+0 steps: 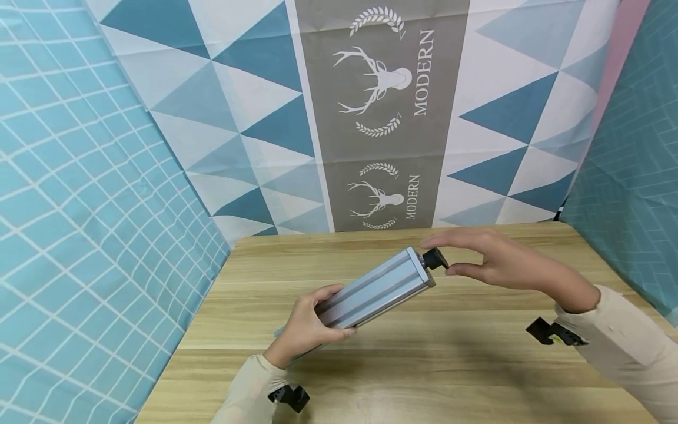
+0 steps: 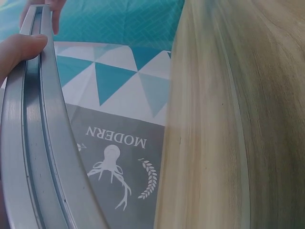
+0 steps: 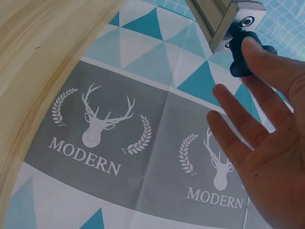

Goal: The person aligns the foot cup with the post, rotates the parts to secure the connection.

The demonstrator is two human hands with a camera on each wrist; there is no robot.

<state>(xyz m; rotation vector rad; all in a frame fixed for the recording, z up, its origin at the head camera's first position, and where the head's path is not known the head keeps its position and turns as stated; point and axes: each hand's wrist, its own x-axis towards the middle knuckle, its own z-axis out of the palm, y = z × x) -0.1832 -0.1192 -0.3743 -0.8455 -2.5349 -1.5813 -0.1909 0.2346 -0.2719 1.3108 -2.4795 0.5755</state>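
Observation:
A long silver-grey aluminium profile with lengthwise grooves slants up to the right above the table. My left hand grips it near its lower end, thumb on the near side and fingers over the far side. In the left wrist view, the thumb lies across the profile's groove. At the raised end, a black lobed knob sticks out from the end plate. My right hand holds this knob between thumb and index finger. Its other fingers extend away from the knob.
The wood-grain table lies below both hands. A patterned cloth with triangles and deer heads hangs behind it. Blue checked cloth stands along the left, teal cloth along the right. Black mounts sit at both wrists.

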